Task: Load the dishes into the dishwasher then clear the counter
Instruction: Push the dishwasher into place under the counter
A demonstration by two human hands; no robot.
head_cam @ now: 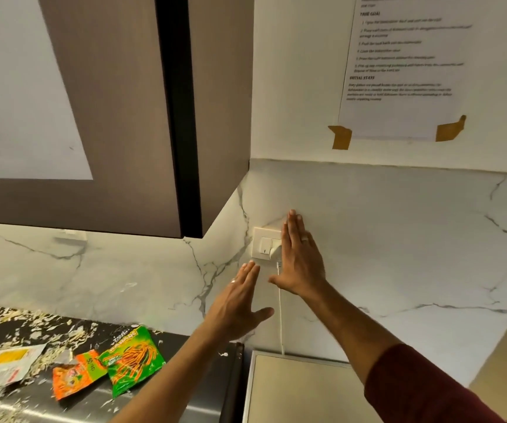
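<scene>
Both my hands are raised in front of the marble backsplash, fingers straight, holding nothing. My left hand (pixel 240 303) is below and left of a white wall switch plate (pixel 263 244). My right hand (pixel 299 257) covers the plate's right side, where a white plug and cable (pixel 281 319) hang down. On the dark counter at lower left lie a green snack wrapper (pixel 131 360), an orange wrapper (pixel 76 375) and a white-and-yellow wrapper (pixel 0 369), among scattered pale scraps (pixel 8 319). No dishes or dishwasher are in view.
A brown wall cabinet (pixel 118 117) hangs above the counter at left. A printed instruction sheet (pixel 404 68) is taped to the wall at upper right. A pale flat appliance top (pixel 301 389) sits below the cable, beside a steel surface (pixel 185 404).
</scene>
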